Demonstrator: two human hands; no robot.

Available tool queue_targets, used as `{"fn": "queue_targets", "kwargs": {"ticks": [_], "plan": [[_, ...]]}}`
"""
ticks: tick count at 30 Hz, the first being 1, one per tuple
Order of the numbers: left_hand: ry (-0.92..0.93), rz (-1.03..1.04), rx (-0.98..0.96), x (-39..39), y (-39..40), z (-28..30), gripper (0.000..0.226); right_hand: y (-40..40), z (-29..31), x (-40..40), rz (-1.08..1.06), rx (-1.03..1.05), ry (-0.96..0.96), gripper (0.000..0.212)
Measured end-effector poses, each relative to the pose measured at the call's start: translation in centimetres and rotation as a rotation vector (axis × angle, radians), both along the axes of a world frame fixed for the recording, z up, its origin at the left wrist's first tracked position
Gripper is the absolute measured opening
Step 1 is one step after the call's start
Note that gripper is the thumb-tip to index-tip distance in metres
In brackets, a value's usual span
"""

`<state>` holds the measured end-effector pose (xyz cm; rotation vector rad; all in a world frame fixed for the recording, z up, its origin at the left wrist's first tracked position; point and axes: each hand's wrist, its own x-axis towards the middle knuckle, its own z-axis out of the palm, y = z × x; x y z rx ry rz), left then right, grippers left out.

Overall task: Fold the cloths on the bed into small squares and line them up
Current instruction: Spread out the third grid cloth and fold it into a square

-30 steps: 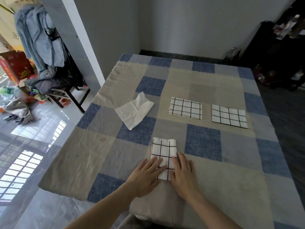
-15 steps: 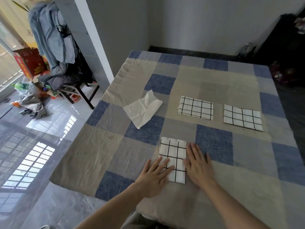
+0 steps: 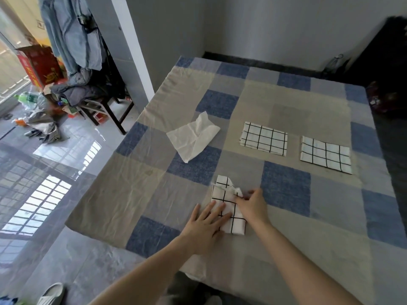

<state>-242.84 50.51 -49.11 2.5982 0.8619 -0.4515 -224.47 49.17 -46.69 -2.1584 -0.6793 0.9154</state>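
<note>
Grid cloths [image 3: 263,138] matt woven fabric; bedsheet [image 3: 286,227] soft, creased cotton; floor tiles [image 3: 72,150] glossy, reflective.

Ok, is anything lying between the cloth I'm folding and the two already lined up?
Nothing visible: only bare bedspread lies between the cloth under your hands and the folded cloths. The white tissue sits off to the left.

The bed [image 3: 286,249], under a blue, grey and beige checked cover, carries two folded grid cloths [image 3: 263,138] [image 3: 325,154] side by side, a plain white cloth [image 3: 192,137], and a nearer grid cloth [image 3: 228,203].
</note>
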Motion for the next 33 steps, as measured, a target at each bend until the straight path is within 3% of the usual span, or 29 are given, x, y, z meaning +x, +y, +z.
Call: {"fn": "queue_targets", "kwargs": {"ticks": [3,7,13,16,19,22,27,30,33], "plan": [[-0.009,0.006,-0.038,-0.6,-0.2,0.4,0.063,0.2,0.0,1.1,0.066,-0.142,0.014,0.033],[-0.032,-0.006,-0.146,-1.4,0.6,1.5,0.073,0.7,1.2,0.9,0.099,-0.075,-0.014,0.018],[-0.384,0.353,-0.174,-4.7,4.9,5.3,0.066,2.8,7.0,-4.6,0.308,0.109,-0.167,0.012],[-0.617,0.413,-0.105,-9.0,7.5,7.9,0.061,4.7,9.5,-8.6,0.401,0.176,-0.19,0.014],[-0.687,0.439,-0.046,-15.5,9.7,10.3,0.057,7.0,11.7,-13.5,0.502,0.209,-0.293,0.009],[-0.642,0.47,0.064,-24.1,11.6,10.9,0.056,9.2,13.5,-18.5,0.55,0.21,-0.409,0.011],[-0.263,0.443,0.278,-38.3,15.0,11.5,0.05,12.6,14.7,-27.2,0.726,0.238,-0.653,0.007],[-0.221,0.466,0.304,-43.0,16.8,13.3,0.046,14.8,14.5,-32.3,0.824,0.222,-0.841,0.004],[-0.242,0.445,0.317,-44.9,18.6,14.6,0.037,16.6,15.0,-36.5,0.859,0.21,-0.864,0.002]]}}
